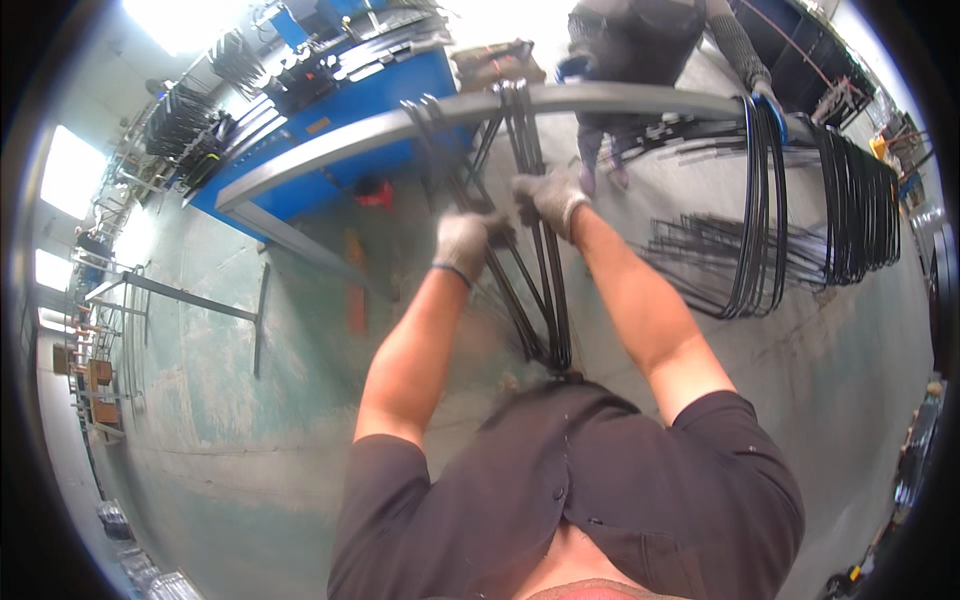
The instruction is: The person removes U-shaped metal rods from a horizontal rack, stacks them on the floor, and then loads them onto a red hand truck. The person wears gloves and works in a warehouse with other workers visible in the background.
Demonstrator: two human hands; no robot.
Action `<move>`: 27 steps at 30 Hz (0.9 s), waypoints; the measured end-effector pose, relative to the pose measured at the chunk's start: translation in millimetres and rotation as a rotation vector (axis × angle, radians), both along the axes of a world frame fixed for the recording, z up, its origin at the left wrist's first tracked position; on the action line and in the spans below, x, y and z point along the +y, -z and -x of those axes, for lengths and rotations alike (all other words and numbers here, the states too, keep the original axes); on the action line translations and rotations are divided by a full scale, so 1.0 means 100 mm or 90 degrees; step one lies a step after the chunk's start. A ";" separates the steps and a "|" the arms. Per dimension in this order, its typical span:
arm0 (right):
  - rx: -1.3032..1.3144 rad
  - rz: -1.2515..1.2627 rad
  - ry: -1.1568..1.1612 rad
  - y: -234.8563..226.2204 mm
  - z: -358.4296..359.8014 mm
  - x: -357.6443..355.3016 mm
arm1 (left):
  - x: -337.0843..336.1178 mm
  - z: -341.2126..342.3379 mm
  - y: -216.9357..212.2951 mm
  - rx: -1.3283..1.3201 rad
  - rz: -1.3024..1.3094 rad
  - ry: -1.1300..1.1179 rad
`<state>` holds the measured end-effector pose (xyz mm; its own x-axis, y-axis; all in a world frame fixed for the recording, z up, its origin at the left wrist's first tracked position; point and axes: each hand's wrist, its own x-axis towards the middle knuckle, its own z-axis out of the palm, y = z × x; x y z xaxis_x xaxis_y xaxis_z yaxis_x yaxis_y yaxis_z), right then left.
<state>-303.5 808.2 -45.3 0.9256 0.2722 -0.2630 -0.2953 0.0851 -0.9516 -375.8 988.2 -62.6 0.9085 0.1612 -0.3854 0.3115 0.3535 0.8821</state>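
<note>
Several slim black metal rod frames (553, 290) hang from a grey metal rail (370, 135) in front of me, their lower ends close to my body. My left hand (463, 247), in a light knit glove, is closed round the left-hand rods, its fingertips smeared by motion. Higher up and to the right, my right hand (550, 203), gloved alike, grips the rods of the same bunch. The tops of the left rods look blurred where they cross the rail.
Across the rail a person (650, 50) in dark clothes has a gloved hand (768, 105) at more hanging black frames (850, 200). A blue workbench (400, 100) loaded with metal parts stands behind the rail. Another low metal stand (185, 293) is at the left.
</note>
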 end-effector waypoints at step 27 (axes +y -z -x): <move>0.003 0.174 0.177 -0.08 0.24 -0.80 | 1.47 -0.47 -0.79 -0.140 0.274 -0.161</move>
